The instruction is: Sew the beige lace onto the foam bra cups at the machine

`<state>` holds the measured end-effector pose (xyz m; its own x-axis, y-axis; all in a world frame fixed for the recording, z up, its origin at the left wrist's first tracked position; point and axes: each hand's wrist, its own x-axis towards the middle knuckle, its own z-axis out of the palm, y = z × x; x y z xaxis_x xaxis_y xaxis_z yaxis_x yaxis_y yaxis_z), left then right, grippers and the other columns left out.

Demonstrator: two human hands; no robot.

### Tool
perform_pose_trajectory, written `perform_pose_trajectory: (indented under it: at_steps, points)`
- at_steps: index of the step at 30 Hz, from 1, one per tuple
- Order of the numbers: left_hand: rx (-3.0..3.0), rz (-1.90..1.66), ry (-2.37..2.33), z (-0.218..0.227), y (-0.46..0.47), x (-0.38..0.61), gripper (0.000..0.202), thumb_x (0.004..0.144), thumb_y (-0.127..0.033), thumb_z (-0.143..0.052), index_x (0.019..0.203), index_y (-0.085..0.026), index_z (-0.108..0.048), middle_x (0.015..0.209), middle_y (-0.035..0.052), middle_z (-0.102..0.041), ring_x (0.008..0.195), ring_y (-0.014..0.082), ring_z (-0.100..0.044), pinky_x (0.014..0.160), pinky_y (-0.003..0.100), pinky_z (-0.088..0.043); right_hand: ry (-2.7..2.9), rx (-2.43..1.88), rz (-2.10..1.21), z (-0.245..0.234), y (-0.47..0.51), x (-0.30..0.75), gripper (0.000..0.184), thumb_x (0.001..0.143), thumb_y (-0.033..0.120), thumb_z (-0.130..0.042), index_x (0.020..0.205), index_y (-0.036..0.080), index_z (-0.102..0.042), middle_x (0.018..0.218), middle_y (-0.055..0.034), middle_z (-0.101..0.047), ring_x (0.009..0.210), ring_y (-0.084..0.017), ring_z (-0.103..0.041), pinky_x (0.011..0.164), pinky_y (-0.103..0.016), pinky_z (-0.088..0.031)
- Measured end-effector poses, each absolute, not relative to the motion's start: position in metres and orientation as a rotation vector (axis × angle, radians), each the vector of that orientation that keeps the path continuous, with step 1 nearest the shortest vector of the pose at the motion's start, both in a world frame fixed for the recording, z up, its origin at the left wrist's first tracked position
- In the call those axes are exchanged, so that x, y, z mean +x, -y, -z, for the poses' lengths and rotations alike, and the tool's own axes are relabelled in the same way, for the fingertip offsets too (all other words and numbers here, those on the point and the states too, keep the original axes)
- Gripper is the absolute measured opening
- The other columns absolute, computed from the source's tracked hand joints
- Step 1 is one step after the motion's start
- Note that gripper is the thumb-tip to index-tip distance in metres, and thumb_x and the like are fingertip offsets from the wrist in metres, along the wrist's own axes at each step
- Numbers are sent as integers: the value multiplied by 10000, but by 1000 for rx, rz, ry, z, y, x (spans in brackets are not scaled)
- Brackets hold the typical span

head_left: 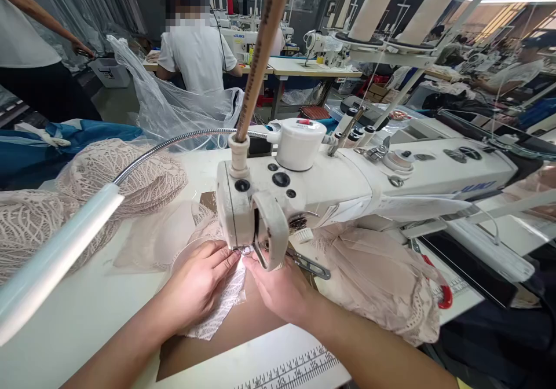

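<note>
Under the needle end of a white sewing machine (pixel 304 186) lies pale pink lace fabric (pixel 223 311), its patterned strip hanging toward me. My left hand (pixel 195 287) presses and grips the lace just left of the presser foot, fingers bent and close together. Right of the needle, my right hand (pixel 282 287) holds the fabric's edge with its fingertips. The machine's guard lever (pixel 275 221) partly hides those fingers. A soft sheer cup-shaped piece (pixel 160 235) lies beyond my left hand. Brown sheet material (pixel 260 314) shows beneath both hands.
Stacked lace pieces (pixel 121 175) lie at left, behind a lamp tube (pixel 61 261) on a bendy neck. Beige fabric (pixel 377 279) is heaped at right near red-handled scissors (pixel 445 293). A printed ruler (pixel 295 371) marks the front edge. A seated person (pixel 195 53) works ahead.
</note>
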<state>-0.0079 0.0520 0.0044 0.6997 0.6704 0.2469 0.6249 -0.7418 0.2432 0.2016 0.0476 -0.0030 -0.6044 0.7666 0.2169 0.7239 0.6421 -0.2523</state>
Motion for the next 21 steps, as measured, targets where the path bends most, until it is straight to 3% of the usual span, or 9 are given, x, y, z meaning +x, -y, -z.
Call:
perform_pose_trajectory:
  at_steps: [8,17,21]
  points:
    - [2808,-501,-1147,1,-56,-12,232,929,-167,-424,931,-165,-657,921,100,-671,839,243,-549,752,405,-451,2599,-1238,-279,-1,-51,199,339,826,61,-472,1100,180,-633,946,-83,-645,894,-223,-579,768,-312,-460]
    - [2820,-446,-1124,-3,-50,-13,246,923,-157,-420,1041,-151,-636,1057,139,-630,919,257,-532,788,419,-454,2526,-1194,-212,5,-49,205,286,888,100,-435,1096,178,-615,991,-97,-625,891,-223,-571,756,-313,-456]
    - [2682,-435,-1103,-8,-42,-14,243,923,-236,-465,1123,-165,-583,1081,119,-594,926,243,-527,797,393,-442,2513,-1190,-249,5,-47,207,276,889,100,-426,1068,172,-624,975,-98,-623,898,-228,-564,781,-325,-455]
